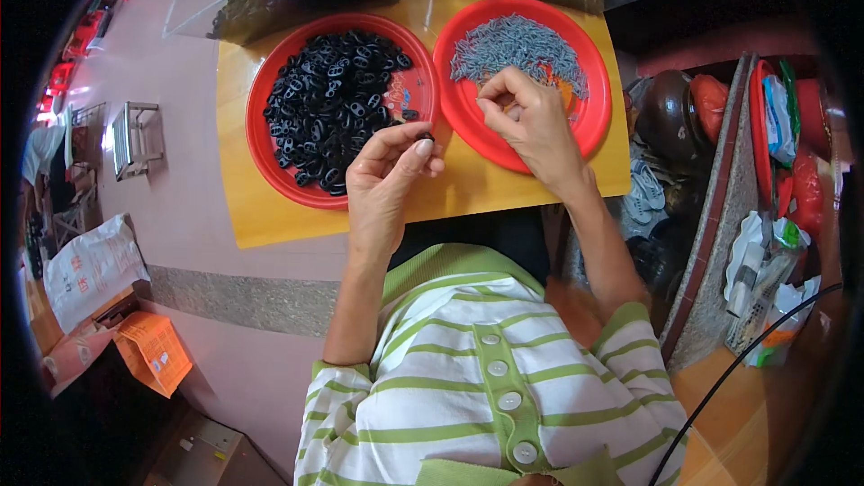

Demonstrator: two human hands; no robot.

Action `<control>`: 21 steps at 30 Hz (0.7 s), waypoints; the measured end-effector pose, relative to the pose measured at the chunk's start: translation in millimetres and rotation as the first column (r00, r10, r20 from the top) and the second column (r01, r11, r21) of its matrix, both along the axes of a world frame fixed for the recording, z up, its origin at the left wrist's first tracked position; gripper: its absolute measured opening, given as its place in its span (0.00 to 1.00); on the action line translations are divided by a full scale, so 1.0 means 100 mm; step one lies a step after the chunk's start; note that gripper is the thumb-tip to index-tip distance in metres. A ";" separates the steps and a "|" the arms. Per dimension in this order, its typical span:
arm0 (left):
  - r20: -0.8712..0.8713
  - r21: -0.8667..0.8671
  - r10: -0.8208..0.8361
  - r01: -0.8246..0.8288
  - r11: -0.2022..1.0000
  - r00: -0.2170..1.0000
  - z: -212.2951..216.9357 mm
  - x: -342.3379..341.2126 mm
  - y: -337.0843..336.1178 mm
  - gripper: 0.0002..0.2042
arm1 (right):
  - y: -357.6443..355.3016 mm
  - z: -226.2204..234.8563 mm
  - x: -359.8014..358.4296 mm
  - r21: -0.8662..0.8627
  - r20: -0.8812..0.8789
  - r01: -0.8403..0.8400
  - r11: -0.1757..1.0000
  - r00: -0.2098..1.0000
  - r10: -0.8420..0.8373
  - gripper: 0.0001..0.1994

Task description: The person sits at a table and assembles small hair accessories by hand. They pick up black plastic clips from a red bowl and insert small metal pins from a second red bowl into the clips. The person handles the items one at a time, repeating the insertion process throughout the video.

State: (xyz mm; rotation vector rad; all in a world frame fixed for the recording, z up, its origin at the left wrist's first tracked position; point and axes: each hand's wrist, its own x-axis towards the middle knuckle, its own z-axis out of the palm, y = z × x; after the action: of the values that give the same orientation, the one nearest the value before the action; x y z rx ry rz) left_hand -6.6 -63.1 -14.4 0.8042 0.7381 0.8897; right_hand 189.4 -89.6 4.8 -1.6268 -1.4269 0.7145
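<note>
left hand (385, 175) pinches a black piece (424, 136); right hand (533, 121) (fingertips closed) over grey pieces (517, 43).

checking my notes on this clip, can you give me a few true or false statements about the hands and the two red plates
1. The left hand pinches a small black plastic piece between thumb and fingertips. True.
2. The round red plastic plate on the left holds grey pieces. False: it holds a heap of black oval pieces.
3. The right hand is over the round red plastic plate on the right. True.
4. Both plates sit on a blue cloth. False: they sit on a yellow wooden board.
5. The right plate is bare. False: it holds a pile of small grey pieces.
</note>
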 end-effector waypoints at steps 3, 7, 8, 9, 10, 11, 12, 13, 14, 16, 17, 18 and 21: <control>-0.027 -0.008 -0.016 0.016 1.000 1.000 -0.03 0.05 0.00 0.09 | -0.08 -0.04 -0.06 0.045 -0.175 0.063 0.997 0.983 -0.055 0.08; -0.027 -0.057 -0.023 0.022 0.998 0.999 -0.02 0.07 -0.02 0.09 | -0.19 -0.07 -0.04 -0.048 -0.269 -0.011 0.999 0.963 -0.003 0.08; -0.031 -0.064 -0.026 0.024 0.998 0.999 -0.01 0.07 -0.02 0.09 | -0.22 -0.06 -0.09 -0.080 -0.407 -0.004 0.997 0.913 -0.029 0.07; -0.035 -0.071 -0.028 0.026 0.997 0.999 0.00 0.08 -0.02 0.09 | -0.23 -0.06 -0.12 -0.112 -0.535 -0.003 0.994 0.843 -0.058 0.07; -0.039 -0.079 -0.031 0.028 0.996 0.999 0.00 0.08 -0.03 0.08 | -0.23 -0.08 -0.14 -0.100 -0.590 -0.005 0.995 0.806 -0.055 0.07; -0.031 -0.077 -0.041 0.038 0.996 0.999 0.00 0.08 -0.03 0.08 | -0.23 -0.09 -0.15 -0.087 -0.643 -0.006 0.996 0.764 -0.052 0.07; -0.023 -0.074 -0.050 0.048 0.996 0.999 0.00 0.09 -0.03 0.08 | -0.23 -0.11 -0.16 -0.074 -0.692 -0.005 0.997 0.720 -0.048 0.07; -0.015 -0.072 -0.056 0.055 0.996 0.998 0.00 0.09 -0.04 0.08 | -0.23 -0.11 -0.17 -0.069 -0.703 -0.006 0.998 0.709 -0.044 0.07; -0.008 -0.079 -0.067 0.066 0.995 0.998 0.00 0.10 -0.05 0.08 | -0.23 -0.10 -0.19 -0.063 -0.714 -0.007 0.998 0.699 -0.040 0.07; 0.008 -0.089 -0.090 0.091 0.992 0.996 0.00 0.11 -0.06 0.08 | -0.23 -0.11 -0.21 -0.057 -0.723 -0.022 0.998 0.690 -0.026 0.06; 0.023 -0.109 -0.094 0.096 0.989 0.995 0.02 0.12 -0.06 0.08 | -0.24 -0.12 -0.21 -0.058 -0.721 -0.037 0.998 0.692 -0.016 0.06; 0.039 -0.129 -0.098 0.102 0.986 0.994 0.06 0.13 -0.07 0.08 | -0.24 -0.13 -0.22 -0.058 -0.720 -0.052 0.997 0.694 -0.005 0.06; 0.067 -0.138 -0.129 0.137 0.981 0.989 0.06 0.13 -0.07 0.08 | -0.24 -0.13 -0.27 0.003 -0.701 -0.044 0.999 0.712 0.033 0.06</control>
State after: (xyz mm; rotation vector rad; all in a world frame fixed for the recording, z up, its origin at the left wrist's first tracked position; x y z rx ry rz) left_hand 6.2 -69.7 -8.0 0.6904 0.6811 0.7288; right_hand 162.8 -113.3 -8.4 -1.1237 -0.8827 1.2132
